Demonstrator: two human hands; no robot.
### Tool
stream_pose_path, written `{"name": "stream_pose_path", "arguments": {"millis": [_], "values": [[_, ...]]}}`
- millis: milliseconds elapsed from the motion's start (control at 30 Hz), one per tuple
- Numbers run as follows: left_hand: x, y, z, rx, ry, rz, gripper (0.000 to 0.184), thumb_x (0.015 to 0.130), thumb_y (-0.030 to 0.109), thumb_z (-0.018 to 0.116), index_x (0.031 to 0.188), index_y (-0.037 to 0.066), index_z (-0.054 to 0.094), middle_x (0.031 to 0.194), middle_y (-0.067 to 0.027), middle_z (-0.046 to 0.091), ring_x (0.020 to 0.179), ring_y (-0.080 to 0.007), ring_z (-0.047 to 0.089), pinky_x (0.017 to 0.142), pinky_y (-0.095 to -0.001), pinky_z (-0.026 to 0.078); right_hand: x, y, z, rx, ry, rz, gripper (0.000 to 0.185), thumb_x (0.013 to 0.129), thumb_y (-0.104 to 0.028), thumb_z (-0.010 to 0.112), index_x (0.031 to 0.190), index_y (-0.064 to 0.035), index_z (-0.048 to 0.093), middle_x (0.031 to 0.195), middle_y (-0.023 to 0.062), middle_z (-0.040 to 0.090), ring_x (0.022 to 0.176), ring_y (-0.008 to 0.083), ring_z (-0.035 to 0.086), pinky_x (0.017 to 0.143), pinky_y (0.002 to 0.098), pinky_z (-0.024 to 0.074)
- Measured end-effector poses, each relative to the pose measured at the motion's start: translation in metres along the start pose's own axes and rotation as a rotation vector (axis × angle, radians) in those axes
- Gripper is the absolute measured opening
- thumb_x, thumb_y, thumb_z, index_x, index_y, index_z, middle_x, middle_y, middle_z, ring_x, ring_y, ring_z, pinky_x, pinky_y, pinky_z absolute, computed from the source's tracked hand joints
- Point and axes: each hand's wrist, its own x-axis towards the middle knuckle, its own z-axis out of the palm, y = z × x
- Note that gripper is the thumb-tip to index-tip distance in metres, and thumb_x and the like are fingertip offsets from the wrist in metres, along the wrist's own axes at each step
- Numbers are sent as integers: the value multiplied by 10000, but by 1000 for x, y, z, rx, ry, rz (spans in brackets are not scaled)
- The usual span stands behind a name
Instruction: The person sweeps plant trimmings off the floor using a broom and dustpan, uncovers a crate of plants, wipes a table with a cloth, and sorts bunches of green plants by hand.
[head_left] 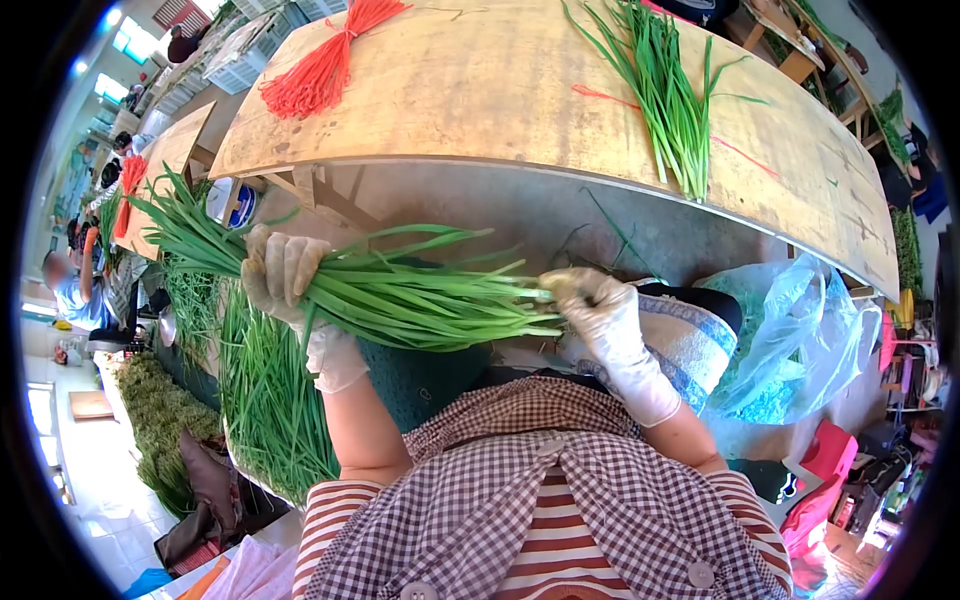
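Observation:
My left hand (283, 268), in a stained white glove, is wrapped around a loose bunch of garlic chives (410, 300) held above my lap. The leafy tops stick out to the left and the pale stem ends point right. At those ends, my right hand (597, 308), also gloved, is closed with thumb and fingers pinched on a few stems. On the wooden table (480, 95) ahead lies another bunch of garlic chives (670, 95), with a red tie strand (605, 95) beside it. A bundle of red ties (325, 65) rests at the table's left.
Long loose greens (265, 390) are heaped at my left. A clear plastic bag (800, 335) stands on the right by a blue-and-white cloth (680, 340). The table edge runs just beyond my hands. Another person (80, 285) sits at the far left, near white crates (245, 55).

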Motion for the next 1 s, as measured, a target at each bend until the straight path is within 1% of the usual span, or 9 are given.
{"name": "stream_pose_path", "arguments": {"millis": [67,133,233,333,400,533,633,867,1000], "values": [[1,3,3,-84,-28,60,112,857,74,542,788,80,455,504,35,442,421,-75,436,495,-204,447,1,7,-13,488,137,352,169,845,-116,647,965,2,653,828,118,684,650,163,650,595,284,539],[3,9,6,-131,-44,90,110,852,77,548,787,81,460,508,33,449,428,-77,438,493,-202,450,6,30,-38,484,299,510,198,825,-33,655,1012,28,638,910,131,676,747,158,652,687,268,539],[5,18,6,-110,-49,98,142,829,78,570,752,95,451,514,29,476,443,-74,455,478,-184,447,3,38,-50,299,160,338,313,767,15,693,1075,-4,642,1026,101,661,902,140,622,828,240,489],[5,11,5,-134,-85,104,154,818,75,588,748,96,453,505,30,470,440,-72,455,476,-186,447,1,-15,-30,230,-154,150,297,786,-20,684,1081,-35,652,1045,85,656,942,140,603,838,251,483],[5,5,7,-143,-92,118,162,811,73,598,743,98,453,507,28,471,439,-72,454,479,-187,450,2,-25,-14,400,-263,319,298,797,-60,680,1094,-58,654,1030,69,661,962,126,582,840,268,479],[5,5,8,-170,-121,121,176,807,74,607,733,101,450,509,24,473,441,-72,459,483,-189,457,7,-26,-1,-120,-354,-28,206,784,-145,673,981,-96,704,975,103,663,863,235,597,785,317,474],[5,5,13,-173,-115,118,180,806,76,609,727,100,450,514,24,477,436,-73,460,480,-194,464,8,-18,10,-75,-362,-127,211,799,-185,667,984,-89,703,986,106,662,911,238,600,796,316,474],[3,3,6,-60,-132,73,136,830,73,574,772,73,451,530,19,493,424,-72,487,459,-188,481,2,-28,28,209,-528,531,264,804,-140,677,1020,10,657,867,53,654,822,116,572,769,237,465],[10,19,3,-188,-223,83,158,835,88,588,759,66,451,513,-1,516,410,-82,511,430,-198,485,-1,-31,8,293,-585,517,265,805,-176,639,954,42,655,895,100,664,822,144,575,780,275,450]]}}
